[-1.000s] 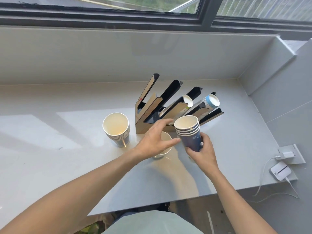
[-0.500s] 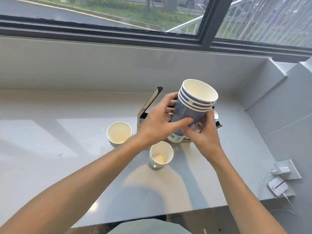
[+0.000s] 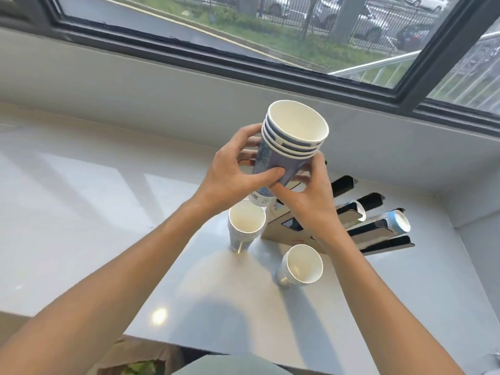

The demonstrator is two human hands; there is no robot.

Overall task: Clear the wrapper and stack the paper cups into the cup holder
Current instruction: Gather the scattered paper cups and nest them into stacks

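Observation:
A stack of several blue paper cups is held up in the air, tilted with its open mouth toward me. My left hand wraps its left side and my right hand supports its lower right. Below them on the white counter stands a stack of white cups, and a second, shorter cup stack stands nearer to me. The fan-shaped cup holder, cardboard with black slots, lies behind my right hand; cups stick out of two slots. No wrapper is visible.
A low grey wall and a black-framed window run along the back of the counter. The wall turns a corner at the far right. The counter's front edge lies close to my body.
Both hands have lifted the blue cup stack higher and slightly right. My view has tilted up and shifted, so the window fills more of the frame.

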